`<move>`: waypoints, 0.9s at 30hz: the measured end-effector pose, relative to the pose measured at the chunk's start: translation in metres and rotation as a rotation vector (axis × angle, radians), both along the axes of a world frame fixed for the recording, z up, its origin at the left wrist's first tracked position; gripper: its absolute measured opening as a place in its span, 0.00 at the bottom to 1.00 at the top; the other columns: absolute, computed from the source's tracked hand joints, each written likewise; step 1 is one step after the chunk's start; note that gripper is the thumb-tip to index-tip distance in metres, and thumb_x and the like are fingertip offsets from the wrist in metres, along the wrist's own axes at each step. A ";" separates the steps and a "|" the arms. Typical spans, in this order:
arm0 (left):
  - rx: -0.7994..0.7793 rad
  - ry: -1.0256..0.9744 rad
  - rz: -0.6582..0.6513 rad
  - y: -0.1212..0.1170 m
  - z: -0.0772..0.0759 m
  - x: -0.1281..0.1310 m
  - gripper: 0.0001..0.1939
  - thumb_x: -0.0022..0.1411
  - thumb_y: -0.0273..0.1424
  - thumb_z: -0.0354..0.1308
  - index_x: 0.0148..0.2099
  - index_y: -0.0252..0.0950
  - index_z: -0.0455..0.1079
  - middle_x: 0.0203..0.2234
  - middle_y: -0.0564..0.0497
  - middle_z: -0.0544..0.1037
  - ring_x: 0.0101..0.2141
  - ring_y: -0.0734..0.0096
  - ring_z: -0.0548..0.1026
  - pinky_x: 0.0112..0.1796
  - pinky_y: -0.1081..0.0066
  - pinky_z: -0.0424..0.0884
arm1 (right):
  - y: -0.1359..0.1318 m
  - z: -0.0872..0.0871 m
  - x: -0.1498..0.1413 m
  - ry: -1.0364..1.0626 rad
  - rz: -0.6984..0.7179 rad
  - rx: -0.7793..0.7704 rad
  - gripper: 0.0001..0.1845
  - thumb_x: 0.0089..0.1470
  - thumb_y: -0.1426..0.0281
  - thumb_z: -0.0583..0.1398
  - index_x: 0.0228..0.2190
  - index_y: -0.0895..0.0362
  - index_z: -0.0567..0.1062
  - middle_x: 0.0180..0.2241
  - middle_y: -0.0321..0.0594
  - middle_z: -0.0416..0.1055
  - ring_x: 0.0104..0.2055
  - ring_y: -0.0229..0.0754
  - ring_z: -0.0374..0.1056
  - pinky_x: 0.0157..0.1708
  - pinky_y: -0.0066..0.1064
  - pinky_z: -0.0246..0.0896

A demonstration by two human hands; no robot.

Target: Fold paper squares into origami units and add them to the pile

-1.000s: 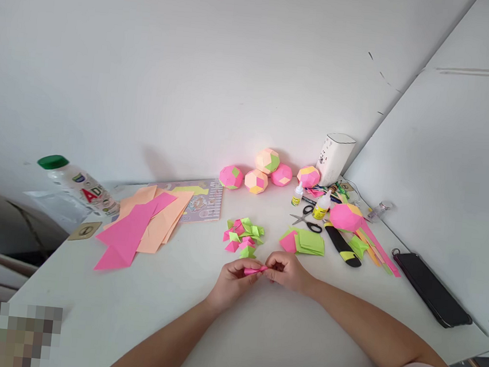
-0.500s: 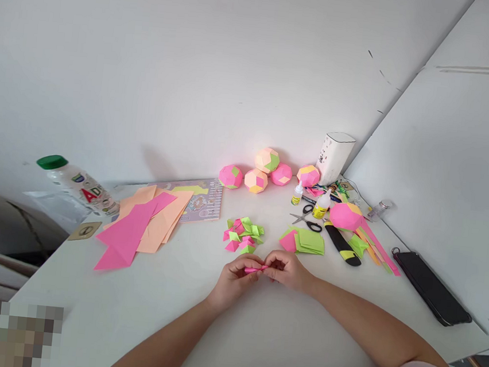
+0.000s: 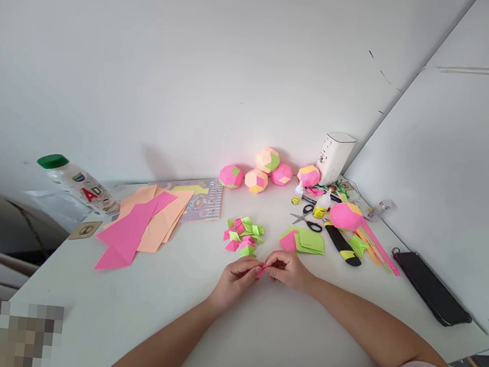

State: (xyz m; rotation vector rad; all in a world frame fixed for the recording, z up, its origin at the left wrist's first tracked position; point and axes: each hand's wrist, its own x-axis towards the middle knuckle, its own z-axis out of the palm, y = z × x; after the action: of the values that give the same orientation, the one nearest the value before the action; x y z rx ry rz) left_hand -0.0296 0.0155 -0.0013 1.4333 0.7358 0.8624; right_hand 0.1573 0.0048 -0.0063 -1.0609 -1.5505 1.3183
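Between my two hands, low over the white table, is a small folded piece of pink paper (image 3: pixel 261 271). My left hand (image 3: pixel 238 276) is closed on its left end, with thumb and fingers pinched together. My right hand (image 3: pixel 288 271) pinches the other end, its fingers curled. Most of the paper is hidden by the fingers. Just beyond my left hand lies a pile of folded pink and green paper pieces (image 3: pixel 243 234). Flat green paper squares (image 3: pixel 310 241), with a pink one beside them, lie beyond my right hand.
Pink and peach paper sheets (image 3: pixel 130 230) and a tilted bottle (image 3: pixel 80 186) are at left. Paper balls (image 3: pixel 255 180) stand by the wall. Scissors (image 3: pixel 308 218), glue bottles (image 3: pixel 322 205), a cutter (image 3: pixel 341 243) and a black phone (image 3: pixel 431 285) lie at right.
The pink paper has turned in my fingers and less of it shows on the left side. Both hands stay in nearly the same place.
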 end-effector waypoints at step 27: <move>0.033 -0.046 0.015 0.002 -0.003 0.001 0.08 0.55 0.33 0.58 0.37 0.39 0.77 0.30 0.48 0.73 0.31 0.70 0.71 0.31 0.69 0.69 | -0.001 0.004 0.000 -0.028 0.025 0.027 0.11 0.49 0.63 0.61 0.25 0.59 0.73 0.24 0.35 0.68 0.22 0.34 0.65 0.21 0.25 0.61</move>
State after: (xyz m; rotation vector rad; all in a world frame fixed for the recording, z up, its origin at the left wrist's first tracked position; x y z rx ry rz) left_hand -0.0282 0.0172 -0.0047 1.4341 0.7010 0.9200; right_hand 0.1577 0.0034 -0.0021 -1.0506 -1.6027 1.3012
